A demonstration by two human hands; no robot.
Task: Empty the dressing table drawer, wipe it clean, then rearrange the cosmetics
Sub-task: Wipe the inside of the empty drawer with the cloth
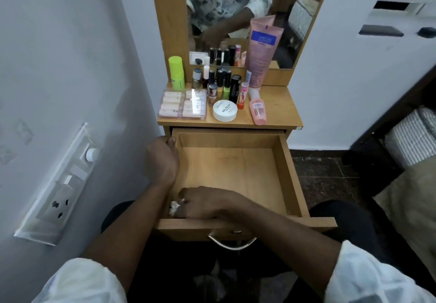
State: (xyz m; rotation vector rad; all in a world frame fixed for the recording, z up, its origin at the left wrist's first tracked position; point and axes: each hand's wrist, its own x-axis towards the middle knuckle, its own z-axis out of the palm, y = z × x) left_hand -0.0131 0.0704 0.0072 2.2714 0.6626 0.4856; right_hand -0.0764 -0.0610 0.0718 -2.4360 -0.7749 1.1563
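The wooden drawer (285, 172) is pulled far out and its bottom is bare. My left hand (162, 158) grips the drawer's left wall near the back, fingers curled over the rim. My right hand (200, 202) is inside the drawer at the front left corner, holding a crumpled white tissue (174, 207) against the bottom. The cosmetics stand on the tabletop (278, 106): a green bottle (176, 73), a clear lipstick box (181, 104), several nail polish bottles (219, 80), a white round jar (225, 111), a tall pink tube (262, 52) and a small pink bottle (257, 111).
A mirror (236, 7) rises behind the cosmetics. A white wall with a switch and socket panel (59, 189) runs close on the left. The drawer's metal handle (232, 243) faces me above my knees. Dark floor and a bed edge (410, 137) lie to the right.
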